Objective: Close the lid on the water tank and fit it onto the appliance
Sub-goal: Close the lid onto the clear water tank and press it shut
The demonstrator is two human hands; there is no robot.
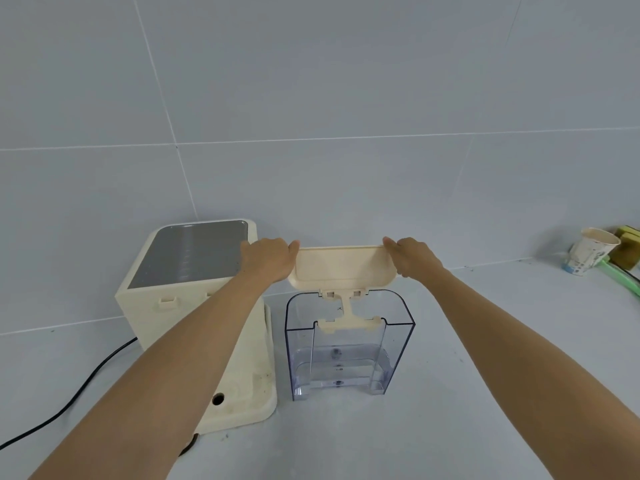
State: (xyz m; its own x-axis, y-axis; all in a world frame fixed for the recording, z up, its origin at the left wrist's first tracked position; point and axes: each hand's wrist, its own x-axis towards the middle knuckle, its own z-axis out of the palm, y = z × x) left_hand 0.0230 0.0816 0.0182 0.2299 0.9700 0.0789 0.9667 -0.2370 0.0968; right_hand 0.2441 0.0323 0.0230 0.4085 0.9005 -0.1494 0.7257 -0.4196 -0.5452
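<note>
A clear plastic water tank (349,355) stands upright on the grey counter, a little water in its bottom. Its cream lid (343,268) is hinged at the tank's near rim and stands raised, its inner side facing me. My left hand (266,259) grips the lid's left end and my right hand (414,256) grips its right end. The cream appliance (187,299), with a grey metallic top, sits just left of the tank; its low base platform (249,407) extends toward me, partly hidden by my left forearm.
A black power cord (79,393) runs from the appliance to the left edge. At the far right stand a paper cup (588,254), a yellow-green sponge (627,244) and a green strip (620,275). A tiled wall (346,98) backs the counter.
</note>
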